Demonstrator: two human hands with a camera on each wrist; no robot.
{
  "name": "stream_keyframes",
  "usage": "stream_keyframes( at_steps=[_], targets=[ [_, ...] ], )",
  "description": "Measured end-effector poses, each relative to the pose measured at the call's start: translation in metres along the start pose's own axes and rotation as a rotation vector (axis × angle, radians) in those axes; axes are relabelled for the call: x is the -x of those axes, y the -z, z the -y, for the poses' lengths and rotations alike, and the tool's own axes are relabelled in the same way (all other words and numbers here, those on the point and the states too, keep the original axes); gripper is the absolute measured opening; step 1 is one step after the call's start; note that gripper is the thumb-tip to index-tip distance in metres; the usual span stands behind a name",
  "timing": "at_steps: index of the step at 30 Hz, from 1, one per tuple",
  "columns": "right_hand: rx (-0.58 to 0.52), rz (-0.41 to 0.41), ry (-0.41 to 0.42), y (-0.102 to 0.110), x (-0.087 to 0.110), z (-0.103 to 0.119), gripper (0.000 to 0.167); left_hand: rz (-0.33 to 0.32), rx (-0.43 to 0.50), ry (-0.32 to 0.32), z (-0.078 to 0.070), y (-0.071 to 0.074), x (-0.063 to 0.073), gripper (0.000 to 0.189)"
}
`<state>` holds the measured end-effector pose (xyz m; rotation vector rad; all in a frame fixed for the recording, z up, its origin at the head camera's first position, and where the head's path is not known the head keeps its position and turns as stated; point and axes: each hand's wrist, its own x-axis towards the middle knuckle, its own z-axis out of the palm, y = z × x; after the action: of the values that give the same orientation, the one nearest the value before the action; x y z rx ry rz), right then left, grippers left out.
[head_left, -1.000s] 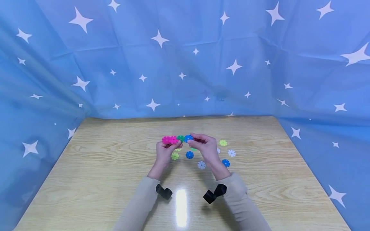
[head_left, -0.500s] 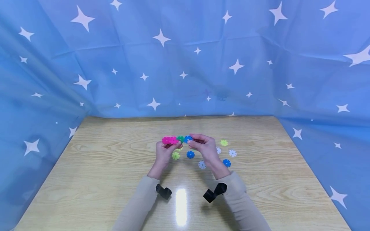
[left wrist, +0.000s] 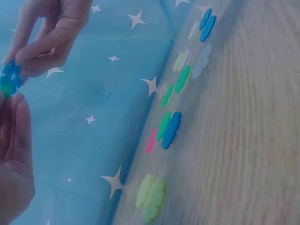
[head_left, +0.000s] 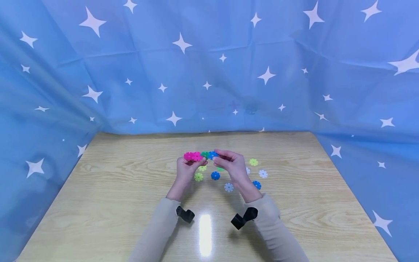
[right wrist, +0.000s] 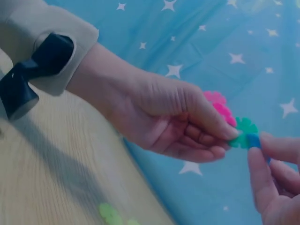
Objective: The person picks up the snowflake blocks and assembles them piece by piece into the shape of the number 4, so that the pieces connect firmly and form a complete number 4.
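My left hand [head_left: 185, 171] pinches a green snowflake interlocking disc [right wrist: 246, 126] between thumb and fingers. Two pink discs [head_left: 193, 156] extend leftward from the green one in a row. A blue snowflake disc [head_left: 212, 155] is pinched by my right hand [head_left: 234, 169]; its edge meets the green disc's right edge. The whole row is held up above the table, as the left wrist view also shows, with the blue disc [left wrist: 10, 77] over the green one. My fingertips partly cover the green and blue discs.
Loose discs lie flat below the hands: yellow-green [head_left: 198, 177], blue [head_left: 215, 175], pale [head_left: 228, 187], another blue [head_left: 256, 185], and white [head_left: 263, 173]. In the left wrist view a pink disc [left wrist: 152, 140] and several green ones lie there too. A blue star-printed curtain [head_left: 209, 72] surrounds the wooden table [head_left: 98, 203].
Both hands and the row of discs have risen slightly. Each hand keeps its pinch, and the blue disc stays against the green one.
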<state>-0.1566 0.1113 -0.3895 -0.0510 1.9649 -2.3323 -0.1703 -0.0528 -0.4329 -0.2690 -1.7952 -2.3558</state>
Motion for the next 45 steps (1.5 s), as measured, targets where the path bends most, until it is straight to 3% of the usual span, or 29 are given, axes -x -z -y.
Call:
stream_keyframes(
  at_steps=[4,8,23,32,36,45],
  targets=[
    [0.085,0.013,0.024,0.010,0.001,0.000,0.038,0.004,0.008,0.024,-0.001,0.002,-0.001,0.007],
    [0.144,0.017,0.044,0.024,0.000,-0.001,0.038,-0.032,0.009,0.017,0.000,0.006,-0.002,0.009],
    [0.334,-0.007,-0.001,0.084,0.010,-0.008,0.039,-0.034,0.022,0.002,0.000,0.013,-0.004,0.018],
    [0.557,-0.039,-0.038,0.117,0.022,-0.020,0.035,-0.038,0.012,0.012,0.001,0.014,-0.003,0.020],
    [0.647,-0.053,-0.044,0.128,0.025,-0.026,0.031,-0.030,0.023,0.006,0.000,0.014,-0.004,0.019],
    [0.719,-0.019,-0.050,0.140,0.031,-0.037,0.030,-0.023,-0.006,0.001,0.000,0.014,-0.004,0.008]
  ],
)
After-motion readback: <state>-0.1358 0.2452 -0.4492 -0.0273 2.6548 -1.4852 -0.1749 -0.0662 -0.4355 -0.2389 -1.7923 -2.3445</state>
